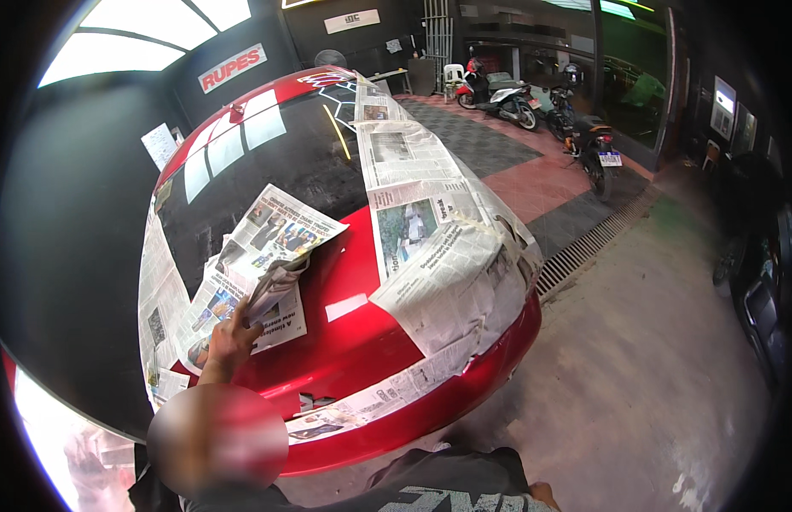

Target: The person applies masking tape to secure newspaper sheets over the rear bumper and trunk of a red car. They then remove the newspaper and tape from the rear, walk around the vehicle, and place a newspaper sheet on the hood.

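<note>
My left hand (pixel 232 335) reaches over the rear of a red car (pixel 362 346), its fingers closed on a folded bundle of newspaper (pixel 275 288). Beneath and around the bundle, loose newspaper sheets (pixel 281 224) lie across the trunk lid and the lower part of the dark rear window (pixel 306 154). A blurred round patch covers part of my left forearm. Of my right arm, only a bit of skin shows at the lower edge; the hand itself is out of sight. More newspaper (pixel 447 286) covers the car's right rear side, with a strip (pixel 379 408) along the bumper.
A small pale paper piece (pixel 346 307) rests on the red trunk lid. Right of the car, a drain grate (pixel 596 243) crosses the floor. Farther back stand a scooter (pixel 498 92), a motorcycle (pixel 588 145) and a white chair (pixel 453 77). A dark vehicle borders the far right.
</note>
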### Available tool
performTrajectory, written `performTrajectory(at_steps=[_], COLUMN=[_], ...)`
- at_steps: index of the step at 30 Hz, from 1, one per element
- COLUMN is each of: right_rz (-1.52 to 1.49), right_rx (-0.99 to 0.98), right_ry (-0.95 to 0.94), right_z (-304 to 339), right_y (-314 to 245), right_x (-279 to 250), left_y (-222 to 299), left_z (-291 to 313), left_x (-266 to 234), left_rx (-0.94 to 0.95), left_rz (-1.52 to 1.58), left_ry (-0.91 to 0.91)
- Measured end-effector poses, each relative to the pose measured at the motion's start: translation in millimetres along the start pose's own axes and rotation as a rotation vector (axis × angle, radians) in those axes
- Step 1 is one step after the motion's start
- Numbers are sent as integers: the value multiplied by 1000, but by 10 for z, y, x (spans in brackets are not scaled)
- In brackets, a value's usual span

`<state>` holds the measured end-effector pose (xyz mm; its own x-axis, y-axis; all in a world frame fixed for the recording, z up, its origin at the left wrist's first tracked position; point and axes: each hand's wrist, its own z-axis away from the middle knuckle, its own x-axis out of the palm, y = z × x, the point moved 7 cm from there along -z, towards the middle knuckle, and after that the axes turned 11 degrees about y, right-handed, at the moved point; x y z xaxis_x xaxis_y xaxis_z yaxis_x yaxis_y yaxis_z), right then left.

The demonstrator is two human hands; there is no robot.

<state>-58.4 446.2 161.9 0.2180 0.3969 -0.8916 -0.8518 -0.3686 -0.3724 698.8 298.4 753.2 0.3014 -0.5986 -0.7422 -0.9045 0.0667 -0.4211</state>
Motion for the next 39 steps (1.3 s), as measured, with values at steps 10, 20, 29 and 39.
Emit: performTrajectory(at_steps=[10,20,29,39], right_rz=[128,-807,-738,-771], right_rx=[-86,834,840,891], right_ry=[57,136,-112,-17], right_z=[-920,-1754,-1281,-1243], right_y=[890,1238,1049,1025], right_x=[-1197,-1989,-1516,-1680], left_y=[295,199,251,-188], left_z=[-147,126,-41,19], left_x=[-294,-38,-125,-83], left_rx=[-349,-130,-228,-12], left_rz=[115,-46,13,-278], left_ry=[-249,-80,-1,333])
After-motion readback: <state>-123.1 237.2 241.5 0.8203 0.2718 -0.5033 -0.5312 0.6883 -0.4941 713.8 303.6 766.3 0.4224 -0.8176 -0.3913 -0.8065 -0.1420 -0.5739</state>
